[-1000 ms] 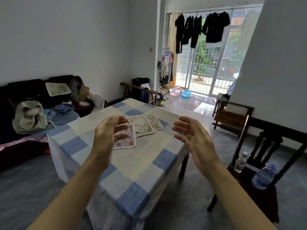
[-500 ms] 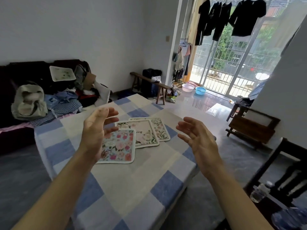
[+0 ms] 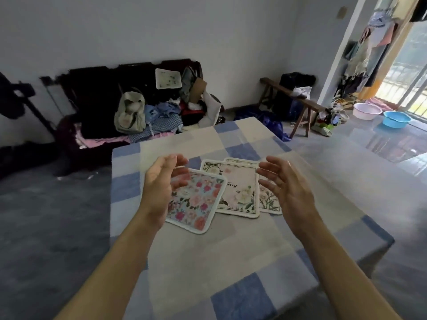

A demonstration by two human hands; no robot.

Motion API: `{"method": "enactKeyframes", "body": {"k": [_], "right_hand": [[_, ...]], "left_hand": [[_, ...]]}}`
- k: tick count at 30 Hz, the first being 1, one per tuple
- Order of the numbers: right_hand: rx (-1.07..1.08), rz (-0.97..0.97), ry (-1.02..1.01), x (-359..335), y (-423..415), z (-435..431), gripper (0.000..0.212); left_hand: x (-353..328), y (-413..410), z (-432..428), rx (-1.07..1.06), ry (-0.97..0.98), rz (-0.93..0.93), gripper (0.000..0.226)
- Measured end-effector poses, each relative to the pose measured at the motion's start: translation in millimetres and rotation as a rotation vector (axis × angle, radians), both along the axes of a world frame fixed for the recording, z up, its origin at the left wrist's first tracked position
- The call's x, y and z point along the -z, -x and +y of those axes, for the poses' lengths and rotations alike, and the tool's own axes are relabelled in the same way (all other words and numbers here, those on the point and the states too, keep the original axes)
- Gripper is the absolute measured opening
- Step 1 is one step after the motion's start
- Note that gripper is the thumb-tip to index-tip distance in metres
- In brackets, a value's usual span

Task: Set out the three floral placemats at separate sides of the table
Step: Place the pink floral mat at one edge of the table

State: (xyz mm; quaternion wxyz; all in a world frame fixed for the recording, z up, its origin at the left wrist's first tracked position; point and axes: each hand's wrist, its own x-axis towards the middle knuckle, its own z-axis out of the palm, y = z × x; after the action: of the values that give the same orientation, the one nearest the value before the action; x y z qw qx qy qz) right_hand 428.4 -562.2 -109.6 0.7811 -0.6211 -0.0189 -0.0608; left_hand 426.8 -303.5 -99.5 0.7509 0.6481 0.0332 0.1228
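Left hand [image 3: 161, 188], right hand [image 3: 286, 192] open, empty, over overlapping placemats [image 3: 238, 188] on checked bench [image 3: 208, 262]; cluttered sofa [image 3: 97, 107] behind; pink basin [image 3: 367, 111], blue basin [image 3: 396, 119] on floor [image 3: 381, 142].

Bare left grip [image 3: 159, 188], bare right grip [image 3: 288, 192], slender wrists [image 3: 151, 219], forearms [image 3: 115, 266] bare as far as visible

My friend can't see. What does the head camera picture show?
A left hand and a right hand, both open, hover over three overlapping floral placemats on a blue-checked tablecloth. A dark sofa piled with clothes stands behind.
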Motion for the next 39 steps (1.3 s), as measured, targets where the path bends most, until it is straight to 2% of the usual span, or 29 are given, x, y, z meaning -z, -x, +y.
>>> {"method": "enactKeyframes", "body": {"k": [5, 11, 18, 23, 29, 39], "right_hand": [[-0.118, -0.003, 0.011, 9.8, -40.0, -2.0, 0.036], [-0.210, 0.032, 0.019, 25.2, -61.0, 20.2, 0.045], [-0.137, 0.091, 0.110, 37.5, -88.2, 33.8, 0.044], [-0.149, 0.120, 0.171, 53.2, -106.7, 47.1, 0.045], [-0.159, 0.209, 0.113, 74.0, -142.5, 67.5, 0.033], [-0.178, 0.276, 0.119, 92.8, -202.8, 89.0, 0.036]], "left_hand": [[3.3, -5.5, 9.5, -0.146, -0.008, 0.018, 0.031], [15.4, -18.6, 28.0, -0.225, -0.042, 0.040, 0.033], [55.7, -58.1, 42.9, -0.198, 0.026, 0.089, 0.029], [87.5, -73.3, 49.9, -0.204, -0.005, 0.157, 0.036], [101.1, -89.9, 68.7, -0.256, -0.044, 0.208, 0.027], [109.2, -135.1, 93.2, -0.312, -0.054, 0.254, 0.031]]}}
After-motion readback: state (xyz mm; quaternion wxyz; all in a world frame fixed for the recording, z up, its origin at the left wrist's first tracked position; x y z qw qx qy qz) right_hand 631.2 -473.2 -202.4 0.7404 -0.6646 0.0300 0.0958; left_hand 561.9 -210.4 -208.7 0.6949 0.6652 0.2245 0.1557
